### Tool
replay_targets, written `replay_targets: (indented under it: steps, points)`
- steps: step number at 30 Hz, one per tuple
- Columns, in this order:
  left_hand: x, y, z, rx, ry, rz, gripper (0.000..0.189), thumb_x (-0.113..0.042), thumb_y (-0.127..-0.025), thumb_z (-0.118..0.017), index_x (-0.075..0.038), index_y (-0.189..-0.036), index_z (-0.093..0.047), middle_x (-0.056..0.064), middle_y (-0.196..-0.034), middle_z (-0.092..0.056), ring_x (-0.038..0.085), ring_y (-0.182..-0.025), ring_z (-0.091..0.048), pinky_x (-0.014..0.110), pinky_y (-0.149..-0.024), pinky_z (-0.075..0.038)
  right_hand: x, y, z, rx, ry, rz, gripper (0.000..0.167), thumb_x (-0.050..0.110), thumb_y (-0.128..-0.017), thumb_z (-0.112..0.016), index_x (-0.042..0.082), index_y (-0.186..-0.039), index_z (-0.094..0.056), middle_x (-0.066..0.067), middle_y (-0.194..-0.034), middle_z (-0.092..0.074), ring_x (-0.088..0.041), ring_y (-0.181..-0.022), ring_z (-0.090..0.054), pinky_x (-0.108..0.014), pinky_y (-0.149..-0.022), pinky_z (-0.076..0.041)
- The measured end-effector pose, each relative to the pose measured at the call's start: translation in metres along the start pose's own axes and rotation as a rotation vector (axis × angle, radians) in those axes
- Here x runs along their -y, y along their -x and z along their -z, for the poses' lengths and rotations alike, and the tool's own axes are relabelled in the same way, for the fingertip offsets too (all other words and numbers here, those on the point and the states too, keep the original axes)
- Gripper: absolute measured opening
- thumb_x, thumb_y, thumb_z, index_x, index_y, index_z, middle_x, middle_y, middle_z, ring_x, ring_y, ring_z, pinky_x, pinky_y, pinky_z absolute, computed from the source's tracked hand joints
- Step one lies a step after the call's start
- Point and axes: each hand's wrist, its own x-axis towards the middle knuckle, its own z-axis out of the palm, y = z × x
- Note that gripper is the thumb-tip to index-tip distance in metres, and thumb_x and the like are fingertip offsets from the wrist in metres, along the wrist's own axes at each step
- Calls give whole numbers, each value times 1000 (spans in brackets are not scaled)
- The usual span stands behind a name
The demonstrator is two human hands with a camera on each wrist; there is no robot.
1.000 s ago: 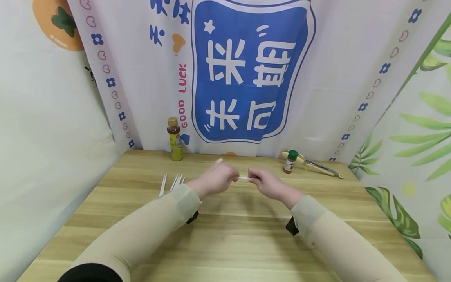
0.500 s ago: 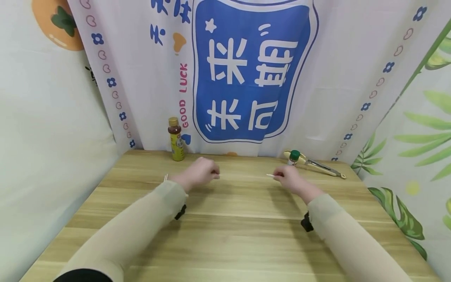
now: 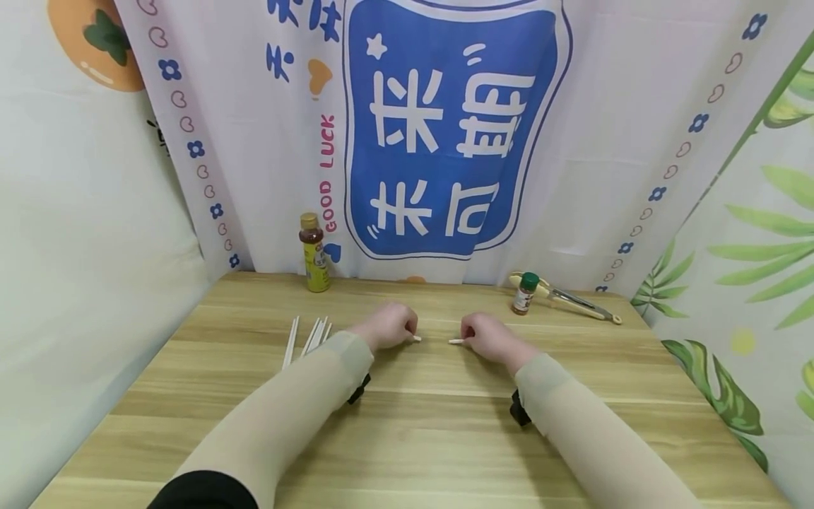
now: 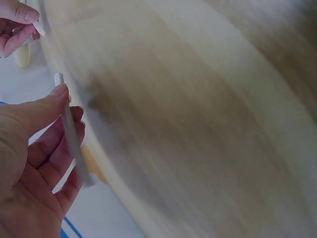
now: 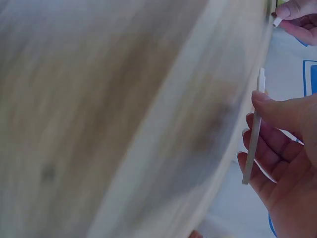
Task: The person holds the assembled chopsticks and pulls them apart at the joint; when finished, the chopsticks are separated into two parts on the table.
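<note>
Above the middle of the table, my left hand (image 3: 389,325) pinches a short white stick (image 4: 74,141) between thumb and fingers. Its length lies along the fingers, and one end pokes past the thumb. Facing it, my right hand (image 3: 491,338) pinches a second short white stick (image 5: 254,136), whose upper end steps down to a narrower tip. In the head view only the inner ends of both sticks show, pointing at each other across a gap. Several longer white sticks (image 3: 291,341) lie on the table left of my left forearm, which partly hides them.
A yellow-labelled bottle (image 3: 315,258) stands at the table's back left. At the back right are a small green-capped jar (image 3: 524,293) and tongs (image 3: 575,300). A printed cloth (image 3: 445,141) hangs behind the wooden table (image 3: 413,438).
One second ago a white piece spanned both hands' fingertips. The hands then moved apart, each with a stick, and have now come back closer together and lower in the view.
</note>
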Motion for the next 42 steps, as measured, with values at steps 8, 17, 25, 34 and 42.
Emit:
replay_targets:
  steps: [8, 17, 25, 34, 42]
  points:
    - [5, -2, -8, 9, 79, 90, 18, -9, -86, -77, -14, -72, -67, -6, -72, -60, 14, -70, -53, 31, -70, -46, 0, 0, -6, -8, -28, -24, 17, 2, -84, -75, 12, -77, -62, 3, -73, -54, -15, -70, -50, -34, -68, -43]
    - [6, 11, 1, -53, 137, 95, 8, -9, -84, -77, -9, -85, -69, -2, -80, -61, 16, -77, -56, 34, -75, -48, 3, -3, -8, -4, -58, -41, 18, 0, -82, -75, 12, -77, -63, 3, -71, -54, -15, -69, -51, -34, -68, -44]
    - [28, 57, 56, -81, 134, 283, 8, -6, -86, -71, -6, -93, -69, 2, -86, -64, 22, -83, -59, 40, -78, -50, 3, -2, -8, 5, -56, -43, 17, 0, -82, -76, 10, -79, -63, 2, -71, -54, -17, -69, -50, -34, -69, -43]
    - [53, 114, 69, 14, 79, 438, 11, 1, -74, -64, -7, -71, -57, 5, -68, -55, 20, -60, -50, 33, -53, -43, -3, 0, -9, 11, -47, -58, 20, 0, -83, -75, 13, -78, -60, 1, -72, -53, -17, -70, -50, -34, -68, -43]
    - [50, 132, 49, 62, 16, 533, 15, -4, -73, -68, -8, -73, -53, 6, -70, -53, 21, -62, -51, 33, -55, -43, -2, -3, -11, 23, -38, -66, 20, 1, -84, -75, 14, -79, -60, 1, -73, -53, -17, -71, -50, -34, -68, -42]
